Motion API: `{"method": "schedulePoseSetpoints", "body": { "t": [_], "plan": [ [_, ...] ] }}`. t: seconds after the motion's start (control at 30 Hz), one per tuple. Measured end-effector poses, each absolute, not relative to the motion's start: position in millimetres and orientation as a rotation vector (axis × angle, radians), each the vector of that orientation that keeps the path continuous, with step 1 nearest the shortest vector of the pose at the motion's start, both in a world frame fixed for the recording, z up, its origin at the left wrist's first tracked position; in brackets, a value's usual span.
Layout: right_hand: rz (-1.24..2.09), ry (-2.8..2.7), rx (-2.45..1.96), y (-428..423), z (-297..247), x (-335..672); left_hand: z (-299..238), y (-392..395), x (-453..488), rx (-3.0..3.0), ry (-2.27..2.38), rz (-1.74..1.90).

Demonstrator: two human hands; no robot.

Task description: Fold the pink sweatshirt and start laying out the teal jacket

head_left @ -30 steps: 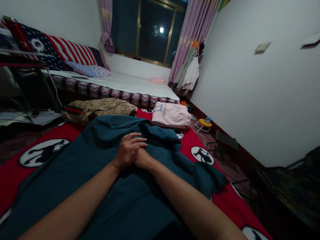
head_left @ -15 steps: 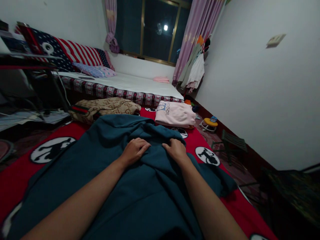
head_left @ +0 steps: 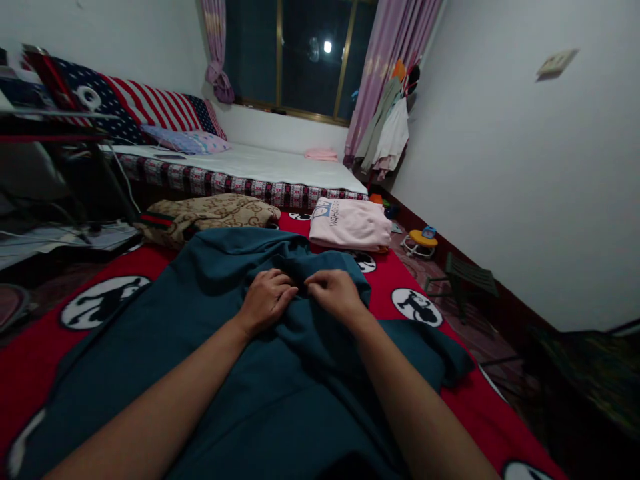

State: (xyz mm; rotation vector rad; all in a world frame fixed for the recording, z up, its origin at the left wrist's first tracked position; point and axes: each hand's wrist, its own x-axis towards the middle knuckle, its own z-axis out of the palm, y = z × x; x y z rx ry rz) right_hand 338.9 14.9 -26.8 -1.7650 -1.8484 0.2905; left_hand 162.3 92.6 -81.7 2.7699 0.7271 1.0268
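A large cloth (head_left: 240,373) lies spread on a blanket (head_left: 30,353), with the left hand (head_left: 267,300) and right hand (head_left: 335,293) side by side on its far part. Beyond it lie a patterned bundle (head_left: 210,213) to the left and a folded shirt (head_left: 350,225) to the right. Behind them stands a bed (head_left: 250,167), under the window (head_left: 295,53).

Teal cloth (head_left: 280,373), red figure-print blanket (head_left: 100,303).
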Motion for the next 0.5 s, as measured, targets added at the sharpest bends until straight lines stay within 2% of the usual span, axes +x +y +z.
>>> {"method": "schedulePoseSetpoints", "body": {
  "t": [0.13, 0.2, 0.3, 0.37, 0.5],
  "plan": [
    [-0.094, -1.346, -2.007, 21.8, -21.4, 395.8, -82.6, 93.1, 166.5, 2.803, 0.906, 1.066],
    [-0.021, -1.283, -2.142, 25.0, -29.2, 414.6, -81.6, 90.8, 167.2, 2.766, 0.938, 1.113],
    [0.261, -1.337, -2.229, 28.9, -37.9, 415.5, -78.8, 89.4, 164.7, 2.617, 0.975, 1.276],
    [0.295, -1.411, -2.134, 26.9, -33.5, 394.9, -77.3, 94.3, 159.5, 2.422, 1.010, 1.486],
    [0.121, -1.774, -1.651, -2.5, -8.8, 318.0, -81.7, 122.0, 139.5, 1.858, 1.138, 1.771]
  ]
}}
